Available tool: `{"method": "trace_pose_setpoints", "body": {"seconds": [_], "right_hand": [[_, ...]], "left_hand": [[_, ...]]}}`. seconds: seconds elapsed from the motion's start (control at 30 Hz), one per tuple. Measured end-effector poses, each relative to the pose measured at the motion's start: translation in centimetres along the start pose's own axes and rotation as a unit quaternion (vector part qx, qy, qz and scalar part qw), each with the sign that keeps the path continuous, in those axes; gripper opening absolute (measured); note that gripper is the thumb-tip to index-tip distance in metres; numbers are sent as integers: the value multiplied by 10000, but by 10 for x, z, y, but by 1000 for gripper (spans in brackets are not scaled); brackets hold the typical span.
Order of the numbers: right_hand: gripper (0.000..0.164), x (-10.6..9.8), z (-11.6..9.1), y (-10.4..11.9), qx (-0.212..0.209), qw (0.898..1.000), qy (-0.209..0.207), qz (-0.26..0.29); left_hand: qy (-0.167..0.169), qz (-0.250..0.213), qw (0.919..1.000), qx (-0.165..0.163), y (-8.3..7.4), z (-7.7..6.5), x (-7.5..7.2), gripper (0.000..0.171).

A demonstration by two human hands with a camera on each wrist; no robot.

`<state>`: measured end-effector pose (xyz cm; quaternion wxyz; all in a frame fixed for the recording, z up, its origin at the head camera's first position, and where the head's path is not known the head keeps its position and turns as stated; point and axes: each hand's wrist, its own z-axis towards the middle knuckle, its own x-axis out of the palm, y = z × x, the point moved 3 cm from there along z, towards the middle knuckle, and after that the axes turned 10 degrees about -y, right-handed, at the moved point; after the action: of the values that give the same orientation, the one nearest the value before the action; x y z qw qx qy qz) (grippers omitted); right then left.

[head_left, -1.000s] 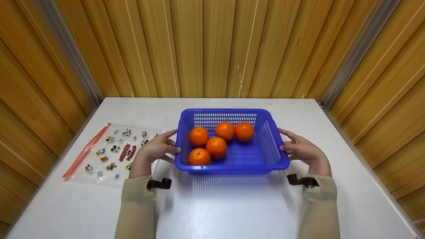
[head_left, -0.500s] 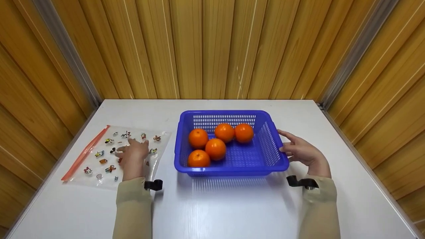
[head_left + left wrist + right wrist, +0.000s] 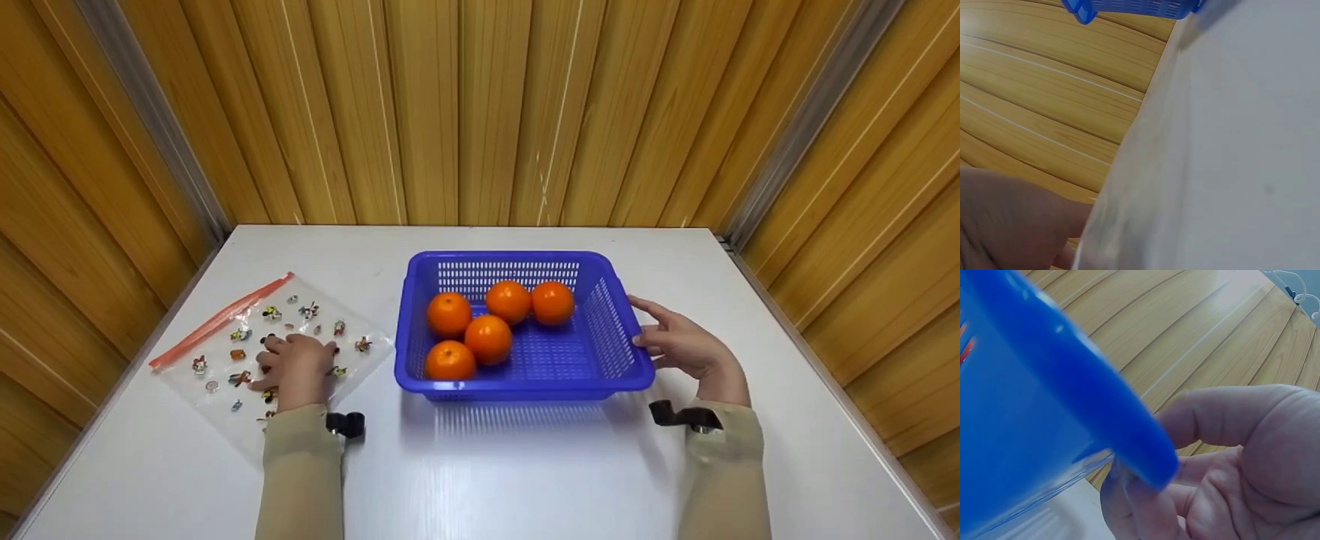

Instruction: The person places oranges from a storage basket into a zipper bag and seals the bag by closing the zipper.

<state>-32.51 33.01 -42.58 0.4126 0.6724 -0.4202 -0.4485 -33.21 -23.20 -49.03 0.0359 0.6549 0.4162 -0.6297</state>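
A blue plastic basket (image 3: 525, 386) stands in the middle of the table, holding several oranges (image 3: 488, 340) grouped on its left side. My right hand (image 3: 686, 345) grips the basket's right rim; in the right wrist view its fingers curl under the blue rim (image 3: 1100, 394). To the left lies a clear zip bag (image 3: 259, 356) with a red-orange seal strip and several small colourful charms inside. My left hand (image 3: 296, 367) rests on this bag with its fingers spread, covering some of the charms. The left wrist view shows only part of the hand (image 3: 1010, 219).
The white table (image 3: 487, 472) is bounded by wood-patterned panels (image 3: 480, 112) at the back and both sides. The bag's right corner reaches close to the basket's left side. In the right wrist view a white cable (image 3: 1297, 289) shows at the upper right.
My left hand has left the basket's left rim and moved left onto the bag. The bag has turned clockwise beneath it. My right hand and the basket have stayed put.
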Motion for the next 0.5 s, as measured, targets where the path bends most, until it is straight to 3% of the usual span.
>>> {"method": "trace_pose_setpoints", "body": {"seconds": [0.2,0.37,0.5], "right_hand": [[89,0,-1,-2,-12,10000,13,50],[90,0,-1,-2,-12,10000,39,50],[90,0,0,-2,-35,10000,28,12]], "left_hand": [[510,431,9957,639,8,2,-8,77],[1201,628,9807,1408,16,4,-22,77],[1572,691,9711,1658,20,2,-30,81]]}}
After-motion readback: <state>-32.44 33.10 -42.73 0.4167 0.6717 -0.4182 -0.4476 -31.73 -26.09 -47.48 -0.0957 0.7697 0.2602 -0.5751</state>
